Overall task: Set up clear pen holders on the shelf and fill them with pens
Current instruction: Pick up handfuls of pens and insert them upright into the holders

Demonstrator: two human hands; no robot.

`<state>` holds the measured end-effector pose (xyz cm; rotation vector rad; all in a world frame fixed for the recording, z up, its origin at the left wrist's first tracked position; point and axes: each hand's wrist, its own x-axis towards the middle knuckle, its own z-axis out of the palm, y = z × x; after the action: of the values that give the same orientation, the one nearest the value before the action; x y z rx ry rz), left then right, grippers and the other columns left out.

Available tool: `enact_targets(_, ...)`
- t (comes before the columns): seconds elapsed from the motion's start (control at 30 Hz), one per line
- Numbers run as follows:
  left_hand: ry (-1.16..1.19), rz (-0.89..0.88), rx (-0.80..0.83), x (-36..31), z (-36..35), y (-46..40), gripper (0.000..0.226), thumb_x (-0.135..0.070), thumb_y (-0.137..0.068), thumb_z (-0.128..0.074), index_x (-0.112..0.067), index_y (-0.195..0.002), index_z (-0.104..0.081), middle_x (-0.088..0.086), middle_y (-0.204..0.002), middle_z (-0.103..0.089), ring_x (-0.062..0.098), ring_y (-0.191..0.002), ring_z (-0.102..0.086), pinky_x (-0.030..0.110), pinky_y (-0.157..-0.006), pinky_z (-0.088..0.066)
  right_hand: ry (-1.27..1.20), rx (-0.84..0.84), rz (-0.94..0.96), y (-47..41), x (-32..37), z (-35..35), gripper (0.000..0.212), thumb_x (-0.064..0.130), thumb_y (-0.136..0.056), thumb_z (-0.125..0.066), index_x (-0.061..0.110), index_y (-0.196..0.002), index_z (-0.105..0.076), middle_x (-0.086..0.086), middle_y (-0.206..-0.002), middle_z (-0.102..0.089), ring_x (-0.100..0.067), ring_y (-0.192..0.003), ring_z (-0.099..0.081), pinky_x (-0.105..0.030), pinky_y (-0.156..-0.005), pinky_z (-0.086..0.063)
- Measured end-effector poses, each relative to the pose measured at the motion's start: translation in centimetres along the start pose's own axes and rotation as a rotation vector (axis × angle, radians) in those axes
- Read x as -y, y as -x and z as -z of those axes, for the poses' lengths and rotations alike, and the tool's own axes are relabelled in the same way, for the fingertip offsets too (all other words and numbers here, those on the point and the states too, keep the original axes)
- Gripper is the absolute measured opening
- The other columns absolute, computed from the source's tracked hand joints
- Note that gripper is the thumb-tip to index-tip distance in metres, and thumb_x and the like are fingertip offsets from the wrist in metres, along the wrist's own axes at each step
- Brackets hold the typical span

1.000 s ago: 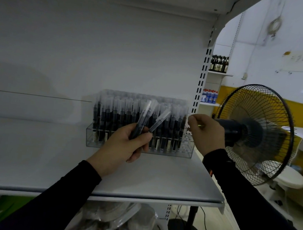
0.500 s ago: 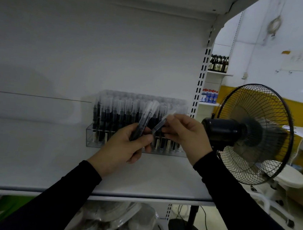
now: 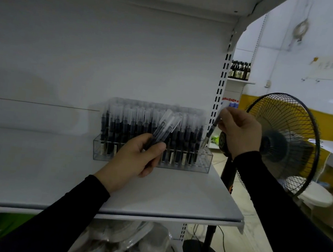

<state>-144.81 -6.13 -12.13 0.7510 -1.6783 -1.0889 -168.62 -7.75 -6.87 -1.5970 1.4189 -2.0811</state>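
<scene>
A clear pen holder [image 3: 202, 164] stands at the back right of the white shelf [image 3: 174, 196], filled with several upright black pens with clear caps [image 3: 132, 126]. My left hand [image 3: 135, 159] grips two loose pens [image 3: 164, 128] in front of the holder, caps pointing up and right. My right hand [image 3: 241, 131] pinches a single pen [image 3: 212, 128], held tilted with its tip just above the holder's right end, where the holes stand open.
A black standing fan [image 3: 283, 142] is close to the shelf's right end, behind my right hand. The perforated shelf upright [image 3: 219, 94] rises beside the holder. Plastic-wrapped goods [image 3: 128, 243] lie on the lower level. Bottles [image 3: 239, 70] stand on a far shelf.
My right hand took one pen from the bunch in my left hand and carried it right, over the holder's right end. My left hand has stayed in place.
</scene>
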Motion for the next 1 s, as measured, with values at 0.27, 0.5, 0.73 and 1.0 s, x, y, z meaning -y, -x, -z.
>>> enact_targets(0.27,-0.010,-0.004,-0.006,-0.2,0.0,0.1,0.026,-0.027,-0.097,-0.055,-0.009,-0.080,-0.047,0.009,-0.061,-0.052,0.016,-0.041,-0.036,0.026,-0.043,-0.026,0.269,0.175,0.064,0.5,-1.1,-0.9,0.021,0.030,-0.094,-0.058,0.016,-0.104,-0.070,0.006,-0.086,-0.068,-0.012,-0.083,-0.066,-0.034,-0.086,-0.055)
enact_targets(0.5,-0.015,0.000,-0.012,-0.3,-0.1,0.2,0.026,-0.026,-0.097,-0.055,-0.007,-0.082,-0.047,0.008,-0.060,-0.053,0.016,-0.041,-0.037,0.025,-0.044,-0.026,0.365,0.201,0.060,1.2,-1.4,-1.1,0.025,0.033,-0.095,-0.056,0.014,-0.106,-0.069,0.002,-0.095,-0.069,-0.013,-0.087,-0.066,-0.033,-0.088,-0.054)
enact_targets(0.73,-0.010,0.007,-0.011,-0.1,-0.1,0.1,0.025,-0.027,-0.097,-0.055,-0.010,-0.081,-0.047,0.008,-0.060,-0.053,0.016,-0.041,-0.037,0.023,-0.043,-0.027,0.397,0.209,0.036,2.0,-2.3,-1.0,0.024,0.033,-0.094,-0.057,0.015,-0.103,-0.070,0.002,-0.093,-0.070,-0.011,-0.083,-0.066,-0.031,-0.085,-0.055)
enact_targets(1.0,0.006,0.011,0.005,0.0,0.0,0.0,0.023,-0.027,-0.095,-0.058,-0.013,-0.078,-0.051,0.009,-0.063,-0.058,0.016,-0.040,-0.038,0.022,-0.042,-0.029,0.235,0.094,0.045,3.4,-0.8,-1.0,0.016,0.034,-0.093,-0.058,0.021,-0.096,-0.068,0.018,-0.080,-0.064,0.004,-0.073,-0.061,-0.003,-0.066,-0.044)
